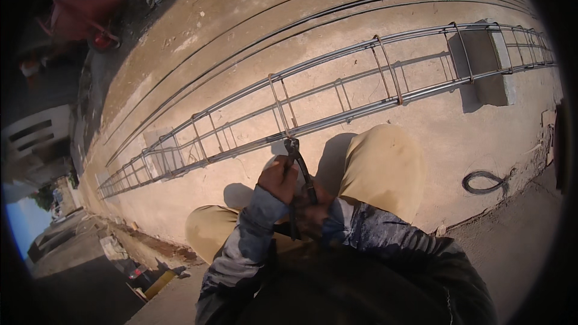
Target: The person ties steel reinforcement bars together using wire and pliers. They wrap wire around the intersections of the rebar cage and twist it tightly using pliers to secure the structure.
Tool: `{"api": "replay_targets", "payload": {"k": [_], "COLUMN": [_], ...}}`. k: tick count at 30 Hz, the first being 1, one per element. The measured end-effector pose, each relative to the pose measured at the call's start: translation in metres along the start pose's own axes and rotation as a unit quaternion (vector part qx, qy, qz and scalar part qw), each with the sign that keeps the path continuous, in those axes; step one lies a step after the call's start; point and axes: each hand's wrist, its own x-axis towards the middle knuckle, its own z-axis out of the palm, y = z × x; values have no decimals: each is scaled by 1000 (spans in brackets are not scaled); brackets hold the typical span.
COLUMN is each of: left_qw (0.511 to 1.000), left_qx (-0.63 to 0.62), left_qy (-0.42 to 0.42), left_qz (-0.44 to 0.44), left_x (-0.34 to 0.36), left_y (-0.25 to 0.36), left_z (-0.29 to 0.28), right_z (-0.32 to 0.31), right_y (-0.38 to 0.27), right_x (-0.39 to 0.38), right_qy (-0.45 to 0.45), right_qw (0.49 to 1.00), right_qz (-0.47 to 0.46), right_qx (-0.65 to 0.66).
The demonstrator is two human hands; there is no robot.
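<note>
In front of my knees lies a long rebar cage [355, 113], its steel bars joined by square stirrups. Black end-cutting pincers [307, 182] stand with their jaws at the cage's near bars, by the foot of a stirrup [278, 103]. My right hand [314, 212], partly in shadow, is wrapped round the handles of the pincers. Closed beside the jaws, my left hand [279, 179] hides whatever its fingers may hold. Any tie wire at the jaws is too small to make out.
A concrete block [501, 67] props the cage at the right. Loose rebars [289, 23] lie beyond the cage. A dark wire coil [480, 183] rests on the slab at the right, near its broken edge. Far left stands a red wheelbarrow [84, 13].
</note>
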Motion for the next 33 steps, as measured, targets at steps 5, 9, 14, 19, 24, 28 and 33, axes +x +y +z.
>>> {"api": "replay_targets", "payload": {"k": [5, 9, 14, 19, 24, 28, 33], "left_qw": [995, 998, 995, 989, 980, 979, 891], "left_qx": [-44, -40, -43, -26, -63, -60, -383], "left_qy": [16, -6, -61, -131, -171, -196, -233], "left_qz": [87, 38, 62, 65, 82, 17, -74], "left_x": [-4, -2, 10, 19, 30, 41, 61], "left_y": [-18, -26, -40, -39, -53, -55, -74], "left_z": [1, 3, -5, -9, -13, -8, 25], "right_z": [-11, -5, 35, 14, 44, 31, 32], "right_y": [6, 6, -2, 28, 13, 46, 46], "right_x": [6, 7, -2, 16, 11, 17, 23], "right_qy": [-68, -37, 34, 75, 135, 147, 289], "right_qw": [987, 999, 999, 952, 971, 985, 926], "right_qz": [40, 5, -14, -138, -66, -46, -14], "right_qx": [138, 30, 12, -262, -185, 84, -242]}}
